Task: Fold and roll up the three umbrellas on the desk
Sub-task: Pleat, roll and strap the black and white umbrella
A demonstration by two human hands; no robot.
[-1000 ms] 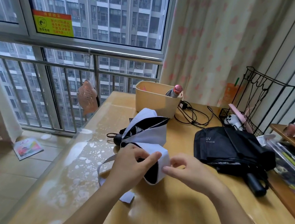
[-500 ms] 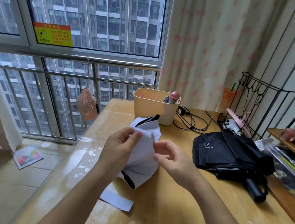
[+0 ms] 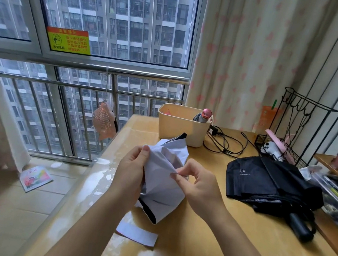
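left hand (image 3: 131, 172) grips the white umbrella (image 3: 164, 183) canopy's left side | right hand (image 3: 197, 183) pinches a fabric fold at its middle | white umbrella held above the desk (image 3: 202, 244) | black umbrella (image 3: 271, 186) lies on desk, right, well apart | beige bin (image 3: 180, 127) behind

Held umbrella (image 3: 163, 182) left of second umbrella (image 3: 271, 185) (both before bin (image 3: 180, 125)) on desk (image 3: 203, 238).

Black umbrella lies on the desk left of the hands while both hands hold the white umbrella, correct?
No. The head view shows the black umbrella on the desk right of the left hand and right hand, which hold the white umbrella.
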